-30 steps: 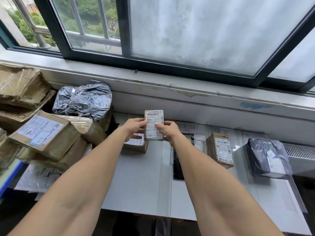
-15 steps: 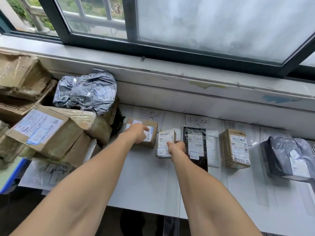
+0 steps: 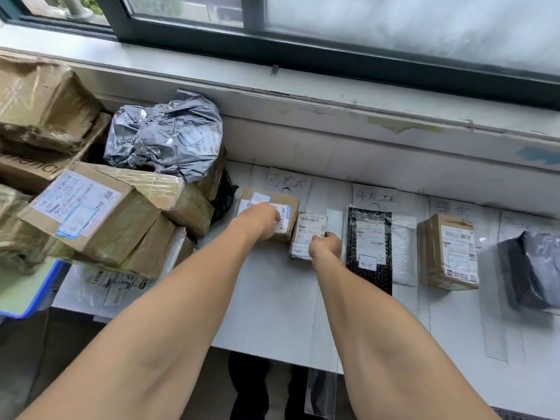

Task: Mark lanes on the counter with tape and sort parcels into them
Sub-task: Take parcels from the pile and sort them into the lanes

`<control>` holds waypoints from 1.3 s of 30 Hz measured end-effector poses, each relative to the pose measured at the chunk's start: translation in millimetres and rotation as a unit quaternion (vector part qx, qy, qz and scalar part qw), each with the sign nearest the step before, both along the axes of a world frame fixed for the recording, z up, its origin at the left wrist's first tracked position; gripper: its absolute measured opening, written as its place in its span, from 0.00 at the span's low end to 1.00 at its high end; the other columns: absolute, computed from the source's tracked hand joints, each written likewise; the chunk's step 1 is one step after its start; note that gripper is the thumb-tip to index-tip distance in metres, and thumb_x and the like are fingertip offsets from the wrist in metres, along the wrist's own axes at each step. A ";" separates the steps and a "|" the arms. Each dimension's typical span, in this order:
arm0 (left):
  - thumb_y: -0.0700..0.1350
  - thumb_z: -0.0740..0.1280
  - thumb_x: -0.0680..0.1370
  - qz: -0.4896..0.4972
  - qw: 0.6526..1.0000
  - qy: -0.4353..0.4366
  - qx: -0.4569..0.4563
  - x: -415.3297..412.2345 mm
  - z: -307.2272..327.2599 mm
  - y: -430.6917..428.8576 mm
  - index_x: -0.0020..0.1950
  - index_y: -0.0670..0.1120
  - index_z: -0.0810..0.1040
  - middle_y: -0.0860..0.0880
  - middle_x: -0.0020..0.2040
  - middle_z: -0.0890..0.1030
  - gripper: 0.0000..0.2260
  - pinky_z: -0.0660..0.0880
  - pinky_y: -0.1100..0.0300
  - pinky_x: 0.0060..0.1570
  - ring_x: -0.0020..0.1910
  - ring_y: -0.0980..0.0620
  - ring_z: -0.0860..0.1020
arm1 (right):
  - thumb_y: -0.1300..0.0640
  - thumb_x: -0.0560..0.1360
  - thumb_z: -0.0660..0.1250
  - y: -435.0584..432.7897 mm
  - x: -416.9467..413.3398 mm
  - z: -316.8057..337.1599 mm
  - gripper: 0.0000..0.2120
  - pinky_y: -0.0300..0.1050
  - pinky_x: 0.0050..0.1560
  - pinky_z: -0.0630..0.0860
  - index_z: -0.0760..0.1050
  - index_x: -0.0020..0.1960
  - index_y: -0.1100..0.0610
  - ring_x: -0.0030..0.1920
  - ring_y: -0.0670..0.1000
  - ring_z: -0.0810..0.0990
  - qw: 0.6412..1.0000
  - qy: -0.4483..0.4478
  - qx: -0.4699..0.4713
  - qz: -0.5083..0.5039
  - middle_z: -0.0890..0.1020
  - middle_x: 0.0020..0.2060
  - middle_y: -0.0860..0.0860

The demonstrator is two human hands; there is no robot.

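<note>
Below the window sill, the white table (image 3: pixel 272 313) carries clear tape strips (image 3: pixel 494 313) that split it into lanes, each headed by a handwritten label (image 3: pixel 286 180). Your small labelled parcel (image 3: pixel 309 231) lies flat in the leftmost lane. Your right grip (image 3: pixel 325 245) is clamped on its near right edge, at about 4 o'clock of it.

Touching the parcel at 10 o'clock is a brown carton (image 3: pixel 289 207). Your left grip (image 3: pixel 260 221) rests on its top with fingers bent; I cannot tell whether it holds or only steadies.

At 3 o'clock, in the next lane, a black bubble mailer (image 3: pixel 368 247) lies beside a white padded mailer (image 3: pixel 403 250). Further that way come a taped brown box (image 3: pixel 448 253) and a dark grey poly bag (image 3: pixel 527 268).

Marking looks done and six parcels sit in lanes. At 9 o'clock the heap of cartons (image 3: pixel 91 213), topped by a crumpled grey bag (image 3: pixel 166 137), looks unsorted, so plenty of sorting is left.
</note>
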State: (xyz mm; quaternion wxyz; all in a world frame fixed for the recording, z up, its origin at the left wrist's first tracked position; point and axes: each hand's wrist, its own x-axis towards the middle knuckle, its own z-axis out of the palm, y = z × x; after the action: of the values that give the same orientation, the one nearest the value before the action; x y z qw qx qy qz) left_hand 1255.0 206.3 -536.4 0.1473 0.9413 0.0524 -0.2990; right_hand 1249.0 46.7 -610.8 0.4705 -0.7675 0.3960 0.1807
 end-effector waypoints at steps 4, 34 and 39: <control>0.36 0.59 0.78 -0.021 1.000 0.003 0.020 2.3 5.1 -1.7 0.69 0.51 0.75 0.47 0.70 0.73 0.22 0.72 0.51 0.64 0.66 0.42 0.73 | 0.65 0.80 0.59 -2.7 0.3 -0.6 0.21 0.42 0.55 0.71 0.70 0.72 0.55 0.61 0.58 0.78 1.000 -0.010 -0.018 0.022 0.78 0.65 0.55; 0.50 0.60 0.82 0.282 0.935 -0.143 0.158 -93.3 191.9 245.6 0.66 0.41 0.74 0.39 0.64 0.75 0.18 0.72 0.49 0.57 0.62 0.38 0.74 | 0.48 0.80 0.58 248.6 -15.6 225.5 0.18 0.51 0.57 0.73 0.78 0.60 0.58 0.60 0.60 0.77 0.784 -0.295 -0.101 0.538 0.80 0.59 0.58; 0.56 0.60 0.81 0.421 0.905 -0.044 0.042 -145.1 187.9 278.9 0.68 0.36 0.71 0.37 0.64 0.75 0.26 0.78 0.51 0.52 0.54 0.38 0.79 | 0.40 0.80 0.56 282.2 -33.7 225.0 0.24 0.47 0.51 0.71 0.78 0.56 0.60 0.56 0.59 0.78 0.778 -0.188 -0.037 0.598 0.81 0.55 0.59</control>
State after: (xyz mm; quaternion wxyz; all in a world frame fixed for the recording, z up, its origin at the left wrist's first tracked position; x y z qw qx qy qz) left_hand 1109.9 485.2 -348.5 0.2220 0.8491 0.4499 -0.1654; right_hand 1215.3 328.9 -385.8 0.3044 -0.8854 -0.2330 0.2629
